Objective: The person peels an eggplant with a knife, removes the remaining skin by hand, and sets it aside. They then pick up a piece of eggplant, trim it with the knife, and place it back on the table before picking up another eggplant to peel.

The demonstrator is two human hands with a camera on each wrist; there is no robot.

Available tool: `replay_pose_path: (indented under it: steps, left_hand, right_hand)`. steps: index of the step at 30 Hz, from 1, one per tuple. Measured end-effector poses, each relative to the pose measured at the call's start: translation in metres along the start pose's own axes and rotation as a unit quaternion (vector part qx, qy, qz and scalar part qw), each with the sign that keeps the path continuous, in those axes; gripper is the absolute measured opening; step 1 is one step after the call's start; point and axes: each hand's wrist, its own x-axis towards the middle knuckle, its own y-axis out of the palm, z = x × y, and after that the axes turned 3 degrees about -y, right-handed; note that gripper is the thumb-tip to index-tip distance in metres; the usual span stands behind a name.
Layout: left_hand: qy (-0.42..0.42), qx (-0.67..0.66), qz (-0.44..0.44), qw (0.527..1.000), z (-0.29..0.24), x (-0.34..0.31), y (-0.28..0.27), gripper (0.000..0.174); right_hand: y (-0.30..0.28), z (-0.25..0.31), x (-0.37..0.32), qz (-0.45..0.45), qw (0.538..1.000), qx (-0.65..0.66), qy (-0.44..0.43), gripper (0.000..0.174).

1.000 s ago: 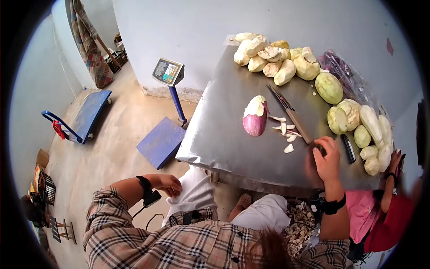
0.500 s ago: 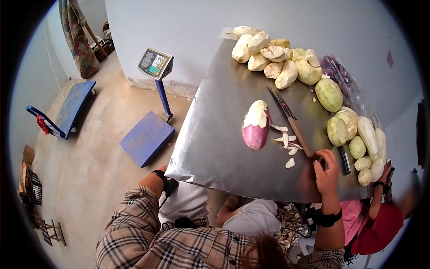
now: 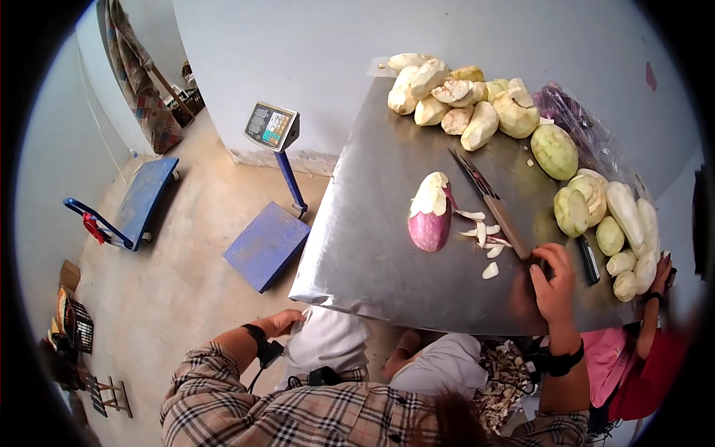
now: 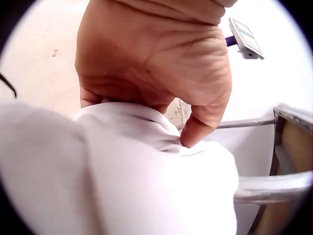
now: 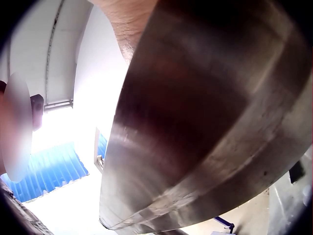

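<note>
My left hand (image 3: 287, 320) is at the knee of the white trousers (image 3: 328, 339). In the left wrist view the same hand (image 4: 151, 63) holds the trouser cloth (image 4: 132, 166), its thumb pressed into folds and its fingertips hidden. Loosely bent, my right hand (image 3: 555, 287) rests on the metal table, fingertips beside the wooden handle of a knife (image 3: 506, 223), not gripping it. A partly peeled purple eggplant (image 3: 430, 212) lies left of the knife, with peel strips (image 3: 484, 232) between them. The right wrist view shows part of the right hand (image 5: 129, 19) above the table's edge (image 5: 195, 196).
Several peeled eggplants (image 3: 480, 125) line the table's back and right side, near a plastic bag (image 3: 577, 123). A dark-handled tool (image 3: 588, 261) lies right of my hand. Another person (image 3: 648, 365) is at the far right. A scale (image 3: 268, 242) and blue cart (image 3: 149, 197) stand left.
My left hand has shifted from beside the trousers onto the knee and now holds the cloth. The right hand stays near the knife handle. The head view has shifted slightly.
</note>
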Motion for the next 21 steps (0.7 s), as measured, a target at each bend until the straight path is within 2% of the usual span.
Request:
replay_pose_path:
  steps: [1, 2, 4, 7, 8, 10, 12, 14, 17, 21]
  left_hand:
    - [-0.008, -0.046, 0.021, 0.999, 0.008, -0.006, 0.001, 0.047]
    - [-0.004, -0.104, 0.078, 0.991, 0.019, -0.005, -0.004, 0.05]
    - [-0.029, -0.145, 0.075, 0.986, 0.008, -0.029, 0.01, 0.051]
    - [0.078, -0.121, 0.06, 0.988, -0.024, -0.037, 0.013, 0.052]
    - [0.092, -0.088, 0.066, 0.99, -0.047, -0.04, 0.014, 0.051]
    - [0.135, 0.006, -0.027, 0.99, -0.092, -0.061, 0.051, 0.05]
    - [0.158, 0.154, -0.071, 0.973, -0.121, -0.044, 0.064, 0.049]
    - [0.162, 0.309, -0.101, 0.932, -0.135, -0.014, 0.073, 0.047]
    - [0.147, 0.511, -0.111, 0.84, -0.145, 0.029, 0.083, 0.045]
    - [0.124, 0.633, -0.081, 0.76, -0.151, 0.055, 0.094, 0.042]
  right_hand:
    - [0.0, -0.001, 0.0, 0.002, 1.0, -0.004, -0.005, 0.019]
    - [-0.001, -0.002, -0.001, 0.003, 1.0, -0.008, -0.011, 0.019]
    - [-0.001, -0.001, -0.001, -0.004, 1.0, -0.012, -0.016, 0.02]
    - [-0.002, 0.001, 0.0, -0.014, 1.0, -0.014, -0.024, 0.02]
    - [-0.002, 0.001, 0.0, -0.013, 0.999, -0.016, -0.027, 0.02]
    - [-0.001, 0.001, 0.001, -0.009, 0.999, -0.017, -0.029, 0.02]
    - [-0.002, 0.0, 0.0, -0.009, 0.999, -0.019, -0.024, 0.02]
    - [-0.003, -0.001, 0.001, -0.014, 0.999, -0.022, -0.029, 0.019]
    - [-0.003, -0.001, 0.001, -0.016, 0.999, -0.028, -0.031, 0.019]
    - [-0.001, -0.003, 0.002, -0.019, 0.999, -0.024, -0.036, 0.018]
